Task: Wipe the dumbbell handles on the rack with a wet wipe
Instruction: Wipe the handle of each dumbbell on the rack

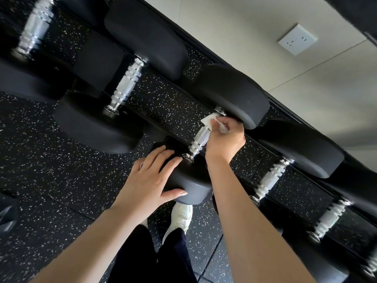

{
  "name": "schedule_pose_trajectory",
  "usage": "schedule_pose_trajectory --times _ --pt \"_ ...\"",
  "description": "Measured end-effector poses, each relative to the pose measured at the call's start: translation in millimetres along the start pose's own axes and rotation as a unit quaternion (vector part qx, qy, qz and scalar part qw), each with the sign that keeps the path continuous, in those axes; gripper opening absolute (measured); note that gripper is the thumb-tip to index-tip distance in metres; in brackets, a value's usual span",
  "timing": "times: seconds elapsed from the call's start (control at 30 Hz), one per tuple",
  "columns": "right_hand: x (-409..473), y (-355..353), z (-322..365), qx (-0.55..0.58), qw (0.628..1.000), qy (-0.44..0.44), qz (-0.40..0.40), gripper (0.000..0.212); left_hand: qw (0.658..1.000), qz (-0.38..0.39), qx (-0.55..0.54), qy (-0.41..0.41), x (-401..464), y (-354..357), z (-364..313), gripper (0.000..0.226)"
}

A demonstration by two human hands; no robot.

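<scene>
Right hand (225, 137) fingers pinch the wet wipe (212, 121) around the far end of the knurled handle (201, 139), just under the far head. Left hand (152, 177) rests spread-fingered on the near head (189, 180), steadying it. Best: drag the wipe along the handle toward the near head, twisting to cover the underside.

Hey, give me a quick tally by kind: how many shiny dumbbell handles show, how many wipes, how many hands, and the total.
Dumbbell handles: 5
Wipes: 1, gripped in the right hand
Hands: 2, left and right
Total: 8
</scene>
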State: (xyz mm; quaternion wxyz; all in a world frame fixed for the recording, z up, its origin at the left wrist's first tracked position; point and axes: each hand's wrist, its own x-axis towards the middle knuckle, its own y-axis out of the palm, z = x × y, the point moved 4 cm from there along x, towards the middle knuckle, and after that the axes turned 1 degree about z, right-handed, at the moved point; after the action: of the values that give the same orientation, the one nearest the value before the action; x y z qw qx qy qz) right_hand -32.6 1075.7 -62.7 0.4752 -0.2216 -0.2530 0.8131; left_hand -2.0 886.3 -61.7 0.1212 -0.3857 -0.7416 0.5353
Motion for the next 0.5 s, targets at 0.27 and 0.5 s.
schedule_pose_trajectory --times 0.27,0.5 --pt "-27.6 -5.6 -18.1 -0.078 0.986 -0.063 0.133 0.009 1.000 -0.005 -0.004 0.000 -0.6 0.6 0.1 0.069" --pt "-39.1 -7.9 -28.6 -0.122 0.963 -0.025 0.240 0.009 1.000 -0.013 -0.011 -0.001 -1.0 1.7 -0.1 0.069"
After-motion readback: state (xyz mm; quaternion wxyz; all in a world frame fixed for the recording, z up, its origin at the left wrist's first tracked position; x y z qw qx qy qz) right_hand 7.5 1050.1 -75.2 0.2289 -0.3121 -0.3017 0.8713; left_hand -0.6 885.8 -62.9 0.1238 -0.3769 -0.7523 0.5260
